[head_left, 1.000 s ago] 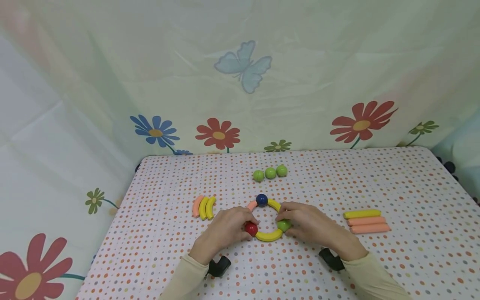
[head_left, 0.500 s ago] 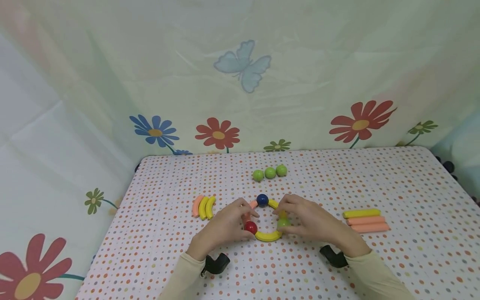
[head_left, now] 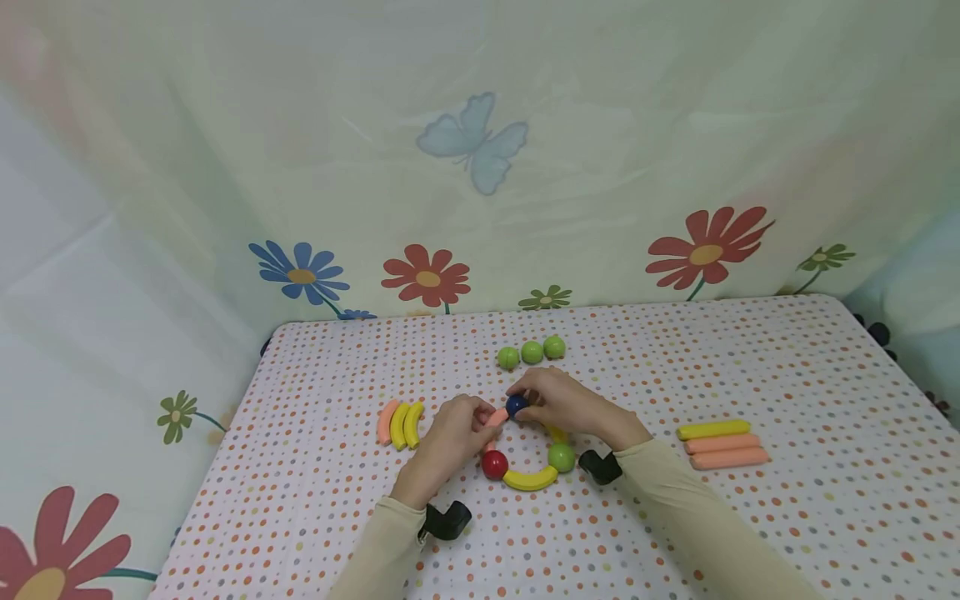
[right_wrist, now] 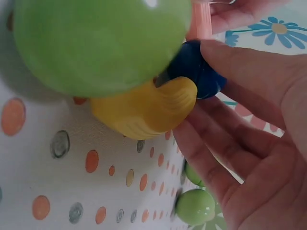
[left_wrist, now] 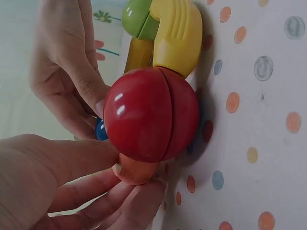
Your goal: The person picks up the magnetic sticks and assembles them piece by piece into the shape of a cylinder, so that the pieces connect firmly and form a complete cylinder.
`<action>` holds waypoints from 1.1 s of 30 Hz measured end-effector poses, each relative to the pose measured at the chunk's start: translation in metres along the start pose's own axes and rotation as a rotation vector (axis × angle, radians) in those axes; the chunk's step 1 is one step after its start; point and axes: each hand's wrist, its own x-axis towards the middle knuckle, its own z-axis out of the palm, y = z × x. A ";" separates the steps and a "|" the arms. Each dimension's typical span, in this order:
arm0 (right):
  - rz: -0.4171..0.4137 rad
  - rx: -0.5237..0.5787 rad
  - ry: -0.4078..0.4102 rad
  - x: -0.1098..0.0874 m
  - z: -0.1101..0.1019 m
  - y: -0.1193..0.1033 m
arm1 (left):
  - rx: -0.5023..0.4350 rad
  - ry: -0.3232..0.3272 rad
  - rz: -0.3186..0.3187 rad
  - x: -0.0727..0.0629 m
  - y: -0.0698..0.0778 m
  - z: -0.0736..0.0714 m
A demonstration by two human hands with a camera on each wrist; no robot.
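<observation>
In the head view, a ring of toy balls and curved rods lies mid-table. My left hand [head_left: 452,435] pinches the salmon curved rod [head_left: 497,417] at the ring's upper left. The fingers and thumb of my right hand [head_left: 567,402] hold the dark blue ball [head_left: 516,406] at its top, close against that rod's end. A glossy red ball [left_wrist: 144,115] sits at the ring's lower left, near my left fingertips. A yellow curved rod [head_left: 530,480] joins it to a green ball [head_left: 561,457]. Another yellow curved rod [right_wrist: 144,110] lies between green and blue, partly hidden by my right hand in the head view.
Beyond the ring stands a row of green balls [head_left: 532,352]. On the left lie two yellow curved rods [head_left: 406,425] and a salmon curved rod [head_left: 387,422]. At right are a straight yellow rod [head_left: 713,429] and two salmon straight rods [head_left: 727,458] on the dotted tablecloth [head_left: 315,500].
My right hand has moved from the green ball up and left to the blue ball and grips it. My left hand has gone from beside the red ball up to the salmon curved rod.
</observation>
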 end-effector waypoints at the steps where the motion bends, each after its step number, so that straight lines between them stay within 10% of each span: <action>1: 0.002 -0.004 -0.001 0.002 0.001 0.000 | -0.010 0.000 -0.009 -0.001 0.000 0.000; 22: -0.028 -0.009 0.100 -0.003 0.009 0.007 | -0.048 0.013 -0.041 0.002 0.003 0.003; 33: -0.027 0.014 0.150 -0.053 -0.033 0.016 | -0.046 0.014 -0.036 0.001 0.000 0.003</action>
